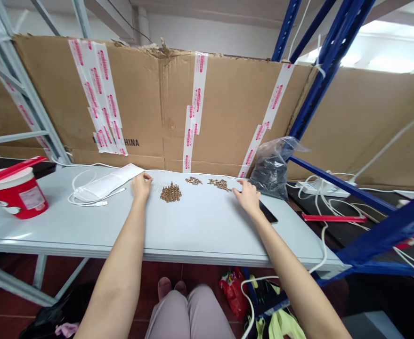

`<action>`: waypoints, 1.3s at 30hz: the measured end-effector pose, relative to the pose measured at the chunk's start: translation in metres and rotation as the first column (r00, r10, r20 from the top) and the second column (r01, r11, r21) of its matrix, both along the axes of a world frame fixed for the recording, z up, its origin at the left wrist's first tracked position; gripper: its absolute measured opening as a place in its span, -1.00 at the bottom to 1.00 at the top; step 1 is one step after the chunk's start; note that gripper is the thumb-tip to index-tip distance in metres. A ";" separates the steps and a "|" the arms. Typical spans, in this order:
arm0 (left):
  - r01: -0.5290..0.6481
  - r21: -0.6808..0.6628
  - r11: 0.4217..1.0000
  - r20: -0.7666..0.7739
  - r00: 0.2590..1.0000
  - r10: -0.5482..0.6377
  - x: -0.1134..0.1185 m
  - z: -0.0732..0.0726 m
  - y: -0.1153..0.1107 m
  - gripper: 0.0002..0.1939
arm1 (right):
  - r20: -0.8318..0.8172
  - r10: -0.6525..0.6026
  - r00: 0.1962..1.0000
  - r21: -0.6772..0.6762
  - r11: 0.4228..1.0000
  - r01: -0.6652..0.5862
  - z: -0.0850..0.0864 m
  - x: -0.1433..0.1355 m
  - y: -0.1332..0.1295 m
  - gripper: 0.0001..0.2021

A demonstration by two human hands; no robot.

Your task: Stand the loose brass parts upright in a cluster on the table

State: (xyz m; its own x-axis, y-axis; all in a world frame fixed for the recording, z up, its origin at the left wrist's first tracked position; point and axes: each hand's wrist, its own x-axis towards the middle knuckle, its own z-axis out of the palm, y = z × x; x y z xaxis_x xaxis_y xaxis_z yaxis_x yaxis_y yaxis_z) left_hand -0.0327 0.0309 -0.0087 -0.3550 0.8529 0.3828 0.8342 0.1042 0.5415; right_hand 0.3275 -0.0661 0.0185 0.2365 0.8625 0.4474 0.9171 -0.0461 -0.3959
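Small brass-coloured metal pieces, several standing upright, form a tight cluster [171, 193] on the light grey table. Behind it and to the right lie two loose piles of like pieces, a smaller pile [193, 181] and a larger pile [219, 184]. Small clear pieces [159, 187] are spread left of the cluster. My left hand [142, 186] rests beside them, its fingers curled together; what they hold, if anything, is too small to make out. At the right end of the larger pile is my right hand [248, 197], fingertips apart and nothing visible between them.
A dark phone [268, 213] lies partly under my right forearm. Behind it stands a clear bag of black material [272, 172]. On the left are a white cable [86, 202], a white padded sleeve [104, 184] and a red bucket [19, 195]. A cardboard wall [139, 108] closes the back.
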 end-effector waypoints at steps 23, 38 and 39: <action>0.044 0.061 0.997 0.021 0.999 -0.045 0.006 -0.003 0.001 -0.91 | 0.057 -0.309 0.949 -0.257 0.914 0.313 -0.007 0.045 -0.054 -0.45; 0.111 0.048 0.993 -0.036 0.993 -0.109 0.009 -0.002 0.001 -0.86 | -0.059 0.233 0.971 0.048 0.972 -0.231 -0.020 0.138 -0.049 -0.54; 0.118 0.039 0.992 -0.042 0.992 -0.116 0.009 -0.002 0.000 -0.87 | -0.043 0.235 0.971 0.037 0.972 -0.234 -0.020 0.138 -0.049 -0.53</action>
State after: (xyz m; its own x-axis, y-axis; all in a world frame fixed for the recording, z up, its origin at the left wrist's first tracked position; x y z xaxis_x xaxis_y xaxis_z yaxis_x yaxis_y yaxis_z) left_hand -0.0241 0.0310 -0.0110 -0.2377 0.8709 0.4302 0.8603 -0.0169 0.5095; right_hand 0.4652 -0.1153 -0.0018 0.0507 0.8821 0.4683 0.8813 0.1811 -0.4365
